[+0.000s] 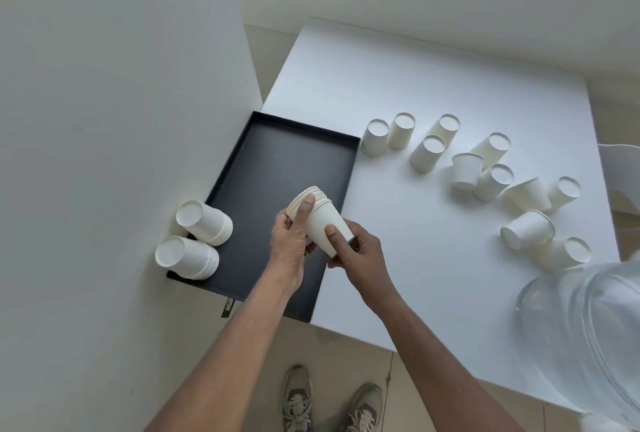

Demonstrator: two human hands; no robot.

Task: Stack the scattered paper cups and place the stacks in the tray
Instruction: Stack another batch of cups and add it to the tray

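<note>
A stack of white paper cups (pixel 320 215) is held tilted above the right edge of the black tray (pixel 277 157). My left hand (pixel 289 241) grips the stack near its rims, thumb on top. My right hand (pixel 356 251) holds its base end. Two finished stacks stand upside down in the tray's near left corner, one (pixel 204 222) behind the other (pixel 187 258). Several loose white cups lie scattered on the white table (pixel 398 85) to the right, most upside down, such as one (pixel 374 137) near the tray and one (pixel 528 229) on its side.
A white wall panel (pixel 121 119) rises directly left of the tray. A clear plastic bag (pixel 588 320) lies at the table's near right corner. A white chair (pixel 623 161) shows at the right edge. My shoes (pixel 329 400) stand on the floor below the table's front edge.
</note>
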